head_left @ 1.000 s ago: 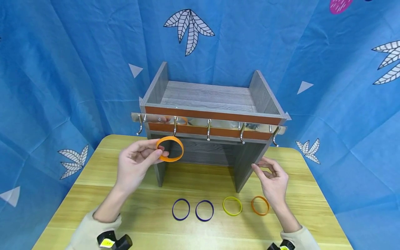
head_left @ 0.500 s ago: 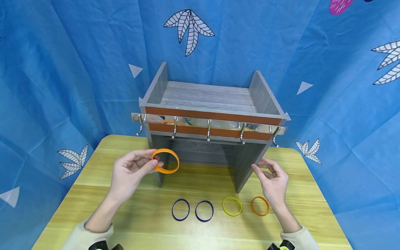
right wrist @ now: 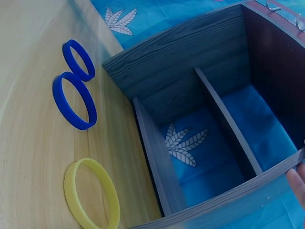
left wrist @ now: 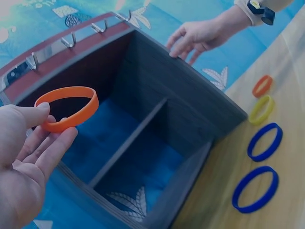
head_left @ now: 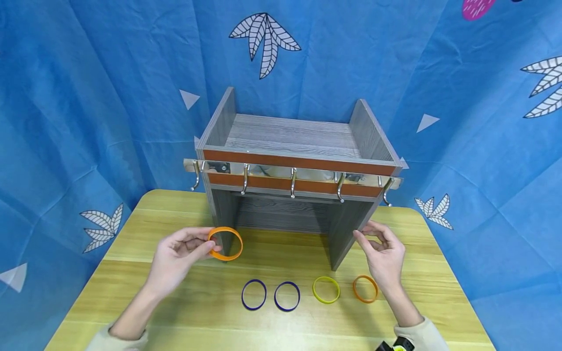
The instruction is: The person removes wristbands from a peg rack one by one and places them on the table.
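Note:
Between thumb and fingers, my left hand point(head_left: 177, 258) pinches an orange wristband point(head_left: 240, 251), held in the air before the left leg of a grey wooden shelf point(head_left: 290, 129). The left wrist view shows the same orange wristband point(left wrist: 86, 113) gripped at its near side. On the right, my right hand point(head_left: 384, 253) touches the front edge of the shelf's right side panel with its fingertips. Only some fingers point(right wrist: 298, 179) of it show in the right wrist view. Across the shelf's front runs a metal hook rail point(head_left: 272, 171) with several hooks, and no band hangs on them.
In a row on the wooden table point(head_left: 197, 321) lie two dark blue wristbands point(head_left: 243, 294) point(head_left: 275, 300), a yellow wristband point(head_left: 338, 292) and another orange wristband point(head_left: 376, 292). A blue cloth point(head_left: 145, 97) hangs behind and at both sides.
My left hand has moved down and slightly left with the orange wristband, away from the hook rail. My right hand has stayed at the shelf's side panel.

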A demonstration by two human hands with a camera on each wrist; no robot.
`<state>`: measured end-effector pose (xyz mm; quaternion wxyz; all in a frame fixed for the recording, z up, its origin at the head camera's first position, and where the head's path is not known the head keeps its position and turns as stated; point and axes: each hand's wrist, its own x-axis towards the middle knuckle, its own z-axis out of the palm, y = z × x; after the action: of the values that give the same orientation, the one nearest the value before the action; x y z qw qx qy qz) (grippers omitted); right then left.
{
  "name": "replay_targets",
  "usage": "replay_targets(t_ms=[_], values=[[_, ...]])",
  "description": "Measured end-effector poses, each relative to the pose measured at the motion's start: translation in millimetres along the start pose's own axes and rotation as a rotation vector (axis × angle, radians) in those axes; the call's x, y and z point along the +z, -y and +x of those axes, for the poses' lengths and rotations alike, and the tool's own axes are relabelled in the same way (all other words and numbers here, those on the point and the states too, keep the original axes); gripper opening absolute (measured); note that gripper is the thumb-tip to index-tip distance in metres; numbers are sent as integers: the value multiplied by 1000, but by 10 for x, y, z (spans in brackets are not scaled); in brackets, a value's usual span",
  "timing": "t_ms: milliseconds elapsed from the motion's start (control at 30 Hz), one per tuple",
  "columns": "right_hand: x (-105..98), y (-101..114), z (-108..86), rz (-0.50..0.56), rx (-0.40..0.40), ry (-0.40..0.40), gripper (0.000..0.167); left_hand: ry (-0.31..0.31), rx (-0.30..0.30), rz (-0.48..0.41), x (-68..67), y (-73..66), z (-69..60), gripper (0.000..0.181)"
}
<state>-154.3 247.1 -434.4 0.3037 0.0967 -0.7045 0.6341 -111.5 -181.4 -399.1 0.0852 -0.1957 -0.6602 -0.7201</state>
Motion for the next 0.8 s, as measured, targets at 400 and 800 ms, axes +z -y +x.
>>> replay_targets(t_ms=[400, 800], values=[[-21, -22, 4, 7, 16, 19, 32, 41, -156, 55, -123, 242, -150, 29], [0, 10, 4, -1, 5, 1, 32, 116, -282, 92, -255, 540, -285, 24]])
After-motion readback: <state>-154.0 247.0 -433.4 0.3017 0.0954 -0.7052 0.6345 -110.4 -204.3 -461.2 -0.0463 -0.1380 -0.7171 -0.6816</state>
